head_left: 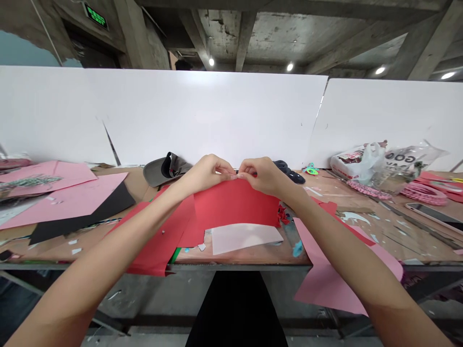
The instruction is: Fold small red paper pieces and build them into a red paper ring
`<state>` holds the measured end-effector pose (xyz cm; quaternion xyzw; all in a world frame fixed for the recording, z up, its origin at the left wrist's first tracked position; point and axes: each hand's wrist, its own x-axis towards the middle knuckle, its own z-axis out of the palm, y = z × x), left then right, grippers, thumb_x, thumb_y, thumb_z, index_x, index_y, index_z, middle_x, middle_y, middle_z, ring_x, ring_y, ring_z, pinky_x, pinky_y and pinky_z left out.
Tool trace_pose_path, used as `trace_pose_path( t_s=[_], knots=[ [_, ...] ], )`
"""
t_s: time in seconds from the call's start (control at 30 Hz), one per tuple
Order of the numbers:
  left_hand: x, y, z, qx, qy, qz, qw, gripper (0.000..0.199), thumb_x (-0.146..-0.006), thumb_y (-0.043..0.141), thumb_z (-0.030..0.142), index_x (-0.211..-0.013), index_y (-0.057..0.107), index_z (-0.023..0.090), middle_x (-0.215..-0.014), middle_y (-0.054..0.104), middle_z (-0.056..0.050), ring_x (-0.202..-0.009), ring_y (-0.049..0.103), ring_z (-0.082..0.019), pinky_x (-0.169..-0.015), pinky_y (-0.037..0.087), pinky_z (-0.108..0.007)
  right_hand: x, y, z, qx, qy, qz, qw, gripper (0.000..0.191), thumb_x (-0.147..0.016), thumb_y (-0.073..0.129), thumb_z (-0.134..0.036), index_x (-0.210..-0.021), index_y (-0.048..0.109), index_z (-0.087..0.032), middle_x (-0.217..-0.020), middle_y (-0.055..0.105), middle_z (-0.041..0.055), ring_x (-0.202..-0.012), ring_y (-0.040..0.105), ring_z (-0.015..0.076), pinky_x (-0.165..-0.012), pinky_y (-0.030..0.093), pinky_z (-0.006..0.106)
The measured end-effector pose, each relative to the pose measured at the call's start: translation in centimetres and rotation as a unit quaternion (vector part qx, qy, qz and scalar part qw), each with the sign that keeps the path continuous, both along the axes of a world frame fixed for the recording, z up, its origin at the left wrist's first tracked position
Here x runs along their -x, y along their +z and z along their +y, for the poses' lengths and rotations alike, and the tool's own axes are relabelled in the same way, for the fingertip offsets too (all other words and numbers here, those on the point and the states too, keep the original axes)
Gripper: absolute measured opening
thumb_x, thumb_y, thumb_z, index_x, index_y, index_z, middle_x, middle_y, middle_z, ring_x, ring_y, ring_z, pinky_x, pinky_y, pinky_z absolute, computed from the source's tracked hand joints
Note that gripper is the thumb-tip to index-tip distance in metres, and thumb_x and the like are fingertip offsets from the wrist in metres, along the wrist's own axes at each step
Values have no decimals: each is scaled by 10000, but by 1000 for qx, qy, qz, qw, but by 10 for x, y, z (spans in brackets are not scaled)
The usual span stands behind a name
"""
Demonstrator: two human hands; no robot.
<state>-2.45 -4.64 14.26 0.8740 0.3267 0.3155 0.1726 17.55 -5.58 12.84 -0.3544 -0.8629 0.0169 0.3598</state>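
Note:
A sheet of red paper [235,205] hangs from both hands above the middle of the workbench. My left hand [210,171] pinches its top edge between thumb and fingers. Close beside it, my right hand [258,173] grips the same edge, the fingertips of both hands nearly meeting. Under the lower edge of the sheet lies a white piece of paper [246,238] on the bench. More red paper [162,236] lies beneath my left forearm, partly over the bench's front edge. Small crumpled red scraps [284,214] sit near my right wrist.
Behind my hands rest a grey cap [157,172] and a dark object [289,172]. Pink sheets [90,193] lie left; pink paper [333,284] overhangs the front edge. Plastic bags [361,156], pink cord coils [425,193] and a phone [437,214] lie right. A white partition [217,115] stands behind.

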Motion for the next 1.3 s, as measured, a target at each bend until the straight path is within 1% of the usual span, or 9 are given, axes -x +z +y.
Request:
trace_pose_path(
  t_s=[0.13,0.27,0.37,0.5,0.73,0.87,1.03,1.17,1.3],
  knots=[
    [10,3,-4,22,20,9,1000,256,-795,634,365,-845,762,148,-831,749,-54,-774,665,-197,-671,484,-262,-13,7,-13,37,-30,-2,999,139,-788,507,-122,-718,626,-144,-652,617,12,-605,501,110,-573,339,235],
    [15,3,-6,63,11,18,998,295,-799,633,399,-849,751,134,-784,730,-57,-683,623,-161,-585,444,-234,-26,11,-20,74,-45,-4,996,133,-794,504,-150,-731,622,-148,-661,625,17,-603,519,112,-577,358,237],
    [16,4,-6,86,3,27,996,300,-791,642,407,-827,741,127,-736,705,-53,-628,577,-137,-560,422,-228,-33,9,-18,70,-47,-11,996,134,-794,505,-159,-735,625,-152,-670,633,17,-602,521,112,-580,363,241],
    [30,6,-3,93,34,32,995,292,-778,653,425,-791,733,144,-649,643,-31,-563,500,-117,-531,385,-239,-49,2,-10,60,-74,9,995,120,-799,538,-212,-755,638,-162,-679,640,16,-620,540,123,-585,377,246],
    [50,-4,2,83,56,23,995,285,-743,673,439,-688,715,163,-732,669,-57,-693,579,-175,-658,462,-301,-66,-7,-10,104,-109,16,989,198,-804,587,-338,-728,673,-176,-667,658,21,-617,556,136,-562,385,250],
    [52,-7,2,68,80,33,994,303,-745,670,466,-706,723,169,-719,672,-53,-699,595,-185,-646,465,-301,-69,-10,-14,155,-98,45,982,203,-802,595,-353,-756,695,-182,-666,665,12,-605,567,134,-556,403,248],
    [58,-6,0,60,108,36,992,337,-723,694,501,-627,690,178,-618,627,-25,-601,547,-154,-557,420,-266,-72,-15,-19,200,-101,64,973,179,-777,617,-332,-760,718,-184,-722,697,17,-643,594,140,-558,417,244],
    [61,-10,5,82,85,26,993,303,-703,710,476,-636,697,181,-633,637,-17,-632,565,-153,-613,452,-264,-71,-21,-21,242,-94,92,961,148,-726,672,-311,-715,709,-169,-688,703,26,-631,623,149,-570,445,244],
    [63,-24,15,112,64,9,992,308,-729,691,486,-723,714,179,-726,674,-38,-738,610,-176,-730,498,-299,-74,-36,-14,276,-90,107,951,137,-733,660,-297,-726,697,-165,-689,702,26,-649,640,152,-599,462,247]
  ],
)
